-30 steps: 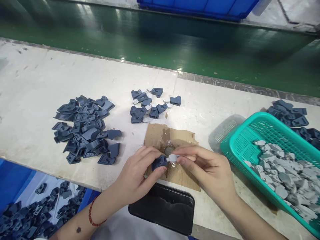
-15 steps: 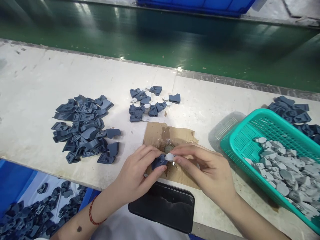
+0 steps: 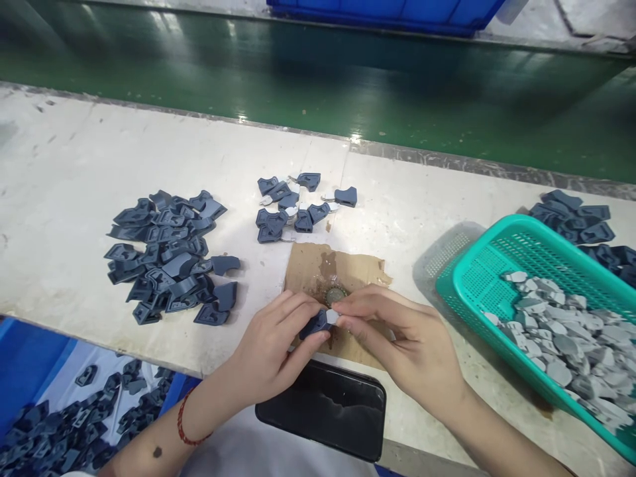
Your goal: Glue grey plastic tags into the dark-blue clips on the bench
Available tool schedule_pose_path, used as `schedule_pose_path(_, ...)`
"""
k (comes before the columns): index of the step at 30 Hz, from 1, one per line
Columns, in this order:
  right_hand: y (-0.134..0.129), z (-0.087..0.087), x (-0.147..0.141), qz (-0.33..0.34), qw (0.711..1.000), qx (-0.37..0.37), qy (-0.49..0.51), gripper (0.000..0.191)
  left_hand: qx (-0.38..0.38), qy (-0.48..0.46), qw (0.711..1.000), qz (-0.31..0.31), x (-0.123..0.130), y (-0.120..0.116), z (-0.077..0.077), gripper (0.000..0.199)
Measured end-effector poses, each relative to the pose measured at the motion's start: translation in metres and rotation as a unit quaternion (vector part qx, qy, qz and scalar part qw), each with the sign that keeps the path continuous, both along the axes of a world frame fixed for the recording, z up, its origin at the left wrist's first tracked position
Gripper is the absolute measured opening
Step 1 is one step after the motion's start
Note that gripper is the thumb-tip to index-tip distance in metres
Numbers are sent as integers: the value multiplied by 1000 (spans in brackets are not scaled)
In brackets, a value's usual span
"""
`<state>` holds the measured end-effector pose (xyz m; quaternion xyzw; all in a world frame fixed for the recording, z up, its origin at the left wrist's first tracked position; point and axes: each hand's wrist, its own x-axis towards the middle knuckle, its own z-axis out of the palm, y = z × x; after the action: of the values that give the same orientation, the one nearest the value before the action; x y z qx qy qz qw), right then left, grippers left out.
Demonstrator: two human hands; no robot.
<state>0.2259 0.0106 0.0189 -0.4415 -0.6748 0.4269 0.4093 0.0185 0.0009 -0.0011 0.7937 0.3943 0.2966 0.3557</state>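
Between the thumb and fingers of my left hand point(image 3: 278, 344) is a dark blue-grey plastic part point(image 3: 315, 324). My right hand point(image 3: 402, 331) pinches a small light grey plastic piece point(image 3: 332, 317), which meets the right end of the blue-grey part. Both hands are over a stained piece of cardboard point(image 3: 365, 268). Just behind the fingertips lies a small round grey disc point(image 3: 336, 295) in a wet-looking patch. How deep the grey piece sits in the blue-grey part is hidden by the fingers.
A black phone point(image 3: 322, 411) lies at the table's front edge. Loose blue-grey parts point(image 3: 169, 258) are heaped on the left; a cluster with grey pieces attached point(image 3: 304, 220) lies behind the cardboard. On the right stands a green basket point(image 3: 464, 265) of grey pieces. A blue bin point(image 3: 30, 371) is lower left.
My right hand has moved slightly left, bringing the light grey piece closer against the blue-grey part. My left hand has hardly moved and keeps its hold.
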Motion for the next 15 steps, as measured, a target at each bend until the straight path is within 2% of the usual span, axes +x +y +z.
schedule_pose_path(5,-4,-3,-3,-6,1000,2,1,7,-5,-19,1000,5,-1,-1,0,13)
schedule_pose_path(9,-6,-6,-3,-6,997,77,-19,10,-24,-60,998,0,-1,-2,2,15)
schedule_pose_path(12,-7,-7,-3,37,984,162,-58,32,-65,-75,995,4,-2,-2,3,17)
schedule_pose_path(15,-8,-10,-5,63,964,217,-141,56,-117,-93,989,1,-1,-2,5,26)
